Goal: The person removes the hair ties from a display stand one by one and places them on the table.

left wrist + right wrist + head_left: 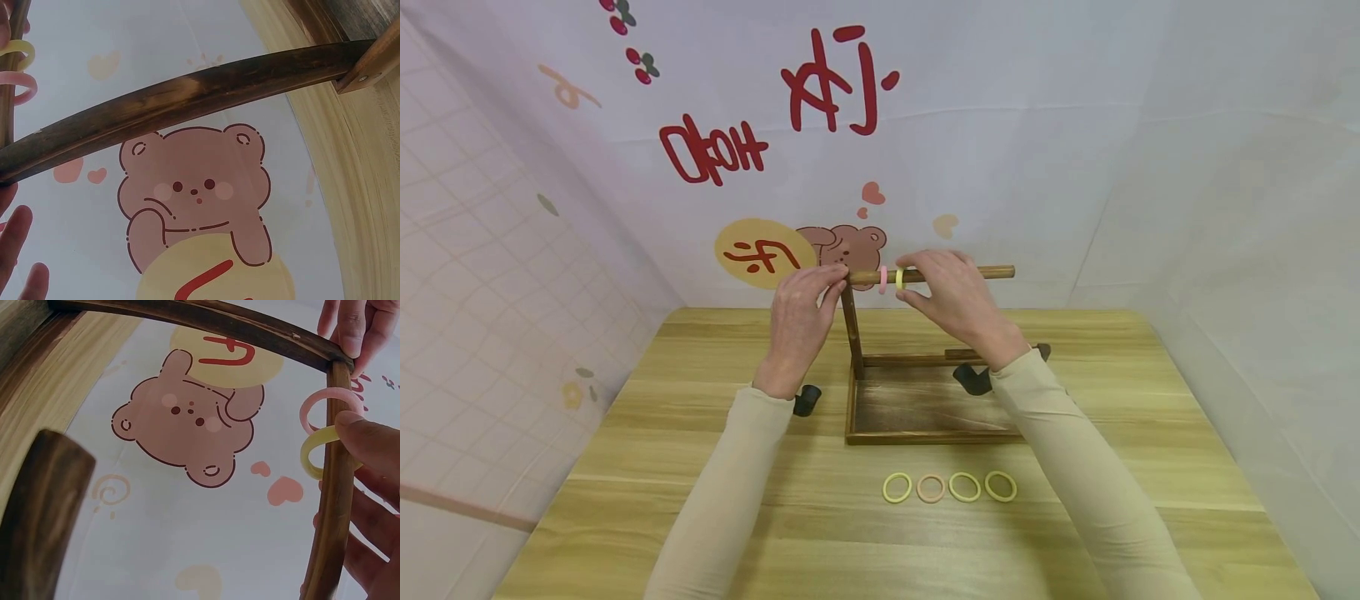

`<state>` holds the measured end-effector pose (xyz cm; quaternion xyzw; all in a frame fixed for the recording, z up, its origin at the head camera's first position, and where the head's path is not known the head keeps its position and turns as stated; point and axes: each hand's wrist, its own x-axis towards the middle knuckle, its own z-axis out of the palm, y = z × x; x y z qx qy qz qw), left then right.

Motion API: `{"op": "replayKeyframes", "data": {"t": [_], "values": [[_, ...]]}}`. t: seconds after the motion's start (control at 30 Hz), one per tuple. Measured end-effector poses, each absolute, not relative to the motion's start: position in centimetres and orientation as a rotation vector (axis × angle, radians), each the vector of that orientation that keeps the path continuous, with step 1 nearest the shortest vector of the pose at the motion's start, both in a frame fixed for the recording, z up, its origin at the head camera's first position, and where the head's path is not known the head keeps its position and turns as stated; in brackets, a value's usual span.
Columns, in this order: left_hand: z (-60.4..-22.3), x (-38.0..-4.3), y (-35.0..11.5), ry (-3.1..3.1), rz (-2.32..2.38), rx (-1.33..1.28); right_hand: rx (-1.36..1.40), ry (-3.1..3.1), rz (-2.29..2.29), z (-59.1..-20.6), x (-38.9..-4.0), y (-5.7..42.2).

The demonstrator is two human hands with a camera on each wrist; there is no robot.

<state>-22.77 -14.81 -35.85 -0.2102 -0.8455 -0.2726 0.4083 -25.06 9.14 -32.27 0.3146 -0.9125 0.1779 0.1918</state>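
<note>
A wooden stand (pixel 852 321) rises from a shallow wooden tray, with a horizontal bar (pixel 998 272) at its top. My left hand (pixel 801 321) pinches the corner where the upright meets the bar. On the bar hang a pink ring (pixel 883 280) and, just right of it, a yellow ring (pixel 899 278). Thumb and fingers of my right hand (pixel 953 296) pinch the yellow ring around the bar. The right wrist view shows the thumb at the yellow ring (pixel 310 454), with the pink ring (pixel 307 412) closer to the corner.
The stand's tray (pixel 925 437) sits on a wood-grain table (pixel 760 525). In front lie a yellow-green ring (pixel 886 492), a pink ring (pixel 919 492) and two pale yellow rings (pixel 952 492). Dark curved pieces, one beside the left wrist (pixel 807 401) and another over the tray (pixel 973 381), lie around. A printed cloth hangs behind.
</note>
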Motion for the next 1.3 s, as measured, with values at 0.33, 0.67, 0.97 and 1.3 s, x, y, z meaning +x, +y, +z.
{"op": "replayKeyframes", "data": {"t": [0.33, 0.67, 0.97, 1.3], "values": [[-35.9, -22.6, -14.8, -2.129, -0.685, -0.534, 0.854, -2.565, 0.510, -32.1, -24.7, 9.5], [-35.9, -22.7, -14.8, -2.129, -0.691, -0.531, 0.845, -2.551, 0.546, -32.2, -24.9, 10.1], [-35.8, -22.7, -14.8, -2.142, -0.691, -0.526, 0.833, -2.546, 0.561, -32.2, -25.0, 10.6], [-35.9, -22.8, -14.8, -2.142, -0.706, -0.524, 0.823, -2.542, 0.561, -32.2, -25.0, 11.1]]}}
